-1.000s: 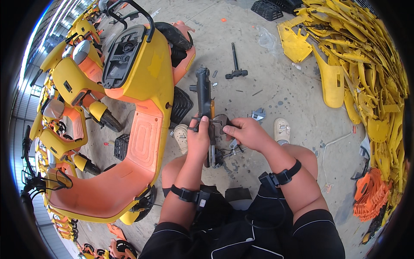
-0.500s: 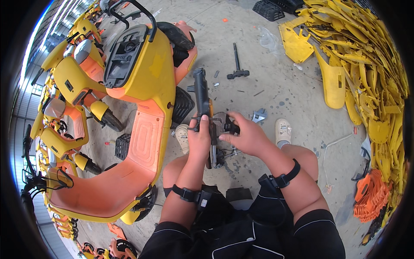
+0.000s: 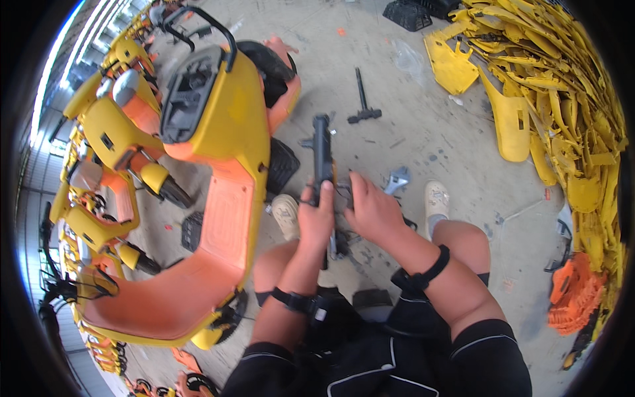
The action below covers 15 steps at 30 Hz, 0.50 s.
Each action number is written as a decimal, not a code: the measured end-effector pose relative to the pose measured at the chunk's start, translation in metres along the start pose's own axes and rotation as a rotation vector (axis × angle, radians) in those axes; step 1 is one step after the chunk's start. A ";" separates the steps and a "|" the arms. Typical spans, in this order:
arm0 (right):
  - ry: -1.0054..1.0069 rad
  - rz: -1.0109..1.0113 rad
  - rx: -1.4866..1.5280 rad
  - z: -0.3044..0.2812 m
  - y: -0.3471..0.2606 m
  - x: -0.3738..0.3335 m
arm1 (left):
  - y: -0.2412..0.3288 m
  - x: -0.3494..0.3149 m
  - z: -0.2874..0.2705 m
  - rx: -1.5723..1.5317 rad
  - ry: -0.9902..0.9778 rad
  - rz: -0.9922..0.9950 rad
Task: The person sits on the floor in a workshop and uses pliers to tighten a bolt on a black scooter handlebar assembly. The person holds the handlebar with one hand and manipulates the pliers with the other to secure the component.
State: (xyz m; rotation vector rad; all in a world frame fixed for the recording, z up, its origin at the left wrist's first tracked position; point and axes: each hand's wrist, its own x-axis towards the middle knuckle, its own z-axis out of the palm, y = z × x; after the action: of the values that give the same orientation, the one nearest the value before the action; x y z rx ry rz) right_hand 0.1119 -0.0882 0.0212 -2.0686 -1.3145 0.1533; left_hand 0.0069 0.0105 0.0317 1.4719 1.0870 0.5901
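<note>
Near the frame's centre, the left hand has its grip wrapped around a dark tubular part, long axis running up the frame; the right hand sits just right, its grip unclear.

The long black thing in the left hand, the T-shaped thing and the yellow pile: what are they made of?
Long black part, in the left hand: probably metal, dark, judging by its smooth tubular body; hard plastic is possible. T-shaped part: likely metal, dull black, with a slim straight stem. Yellow panels: probably plastic, mostly matte; they're thin, curved shells.
</note>
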 end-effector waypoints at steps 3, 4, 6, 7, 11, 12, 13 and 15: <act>-0.141 0.145 -0.085 -0.009 -0.015 -0.002 | -0.021 -0.001 0.001 -0.063 -0.022 -0.049; -0.142 0.133 -0.076 -0.008 -0.017 -0.001 | -0.034 0.000 0.000 -0.069 -0.050 0.010; -0.165 0.124 -0.090 -0.007 -0.009 -0.001 | -0.032 -0.002 0.004 -0.107 -0.109 -0.004; -0.174 0.125 -0.086 -0.006 -0.007 0.001 | -0.034 -0.001 0.001 -0.104 -0.147 -0.014; -0.227 0.171 -0.097 -0.006 0.001 0.006 | -0.040 0.006 -0.002 0.099 -0.223 -0.006; -0.242 0.190 -0.095 -0.006 0.000 0.008 | -0.044 0.007 -0.002 0.110 -0.183 0.009; -0.264 0.199 -0.084 -0.007 -0.003 0.009 | -0.047 0.007 -0.002 0.122 -0.144 0.026; -0.315 0.236 -0.073 -0.012 -0.008 0.008 | -0.049 0.007 -0.002 0.202 -0.106 0.001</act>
State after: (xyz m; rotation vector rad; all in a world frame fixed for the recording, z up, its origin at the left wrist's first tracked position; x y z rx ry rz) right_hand 0.1150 -0.0853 0.0374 -2.3280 -1.2639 0.5630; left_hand -0.0058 0.0129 -0.0158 1.6584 1.0869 0.4063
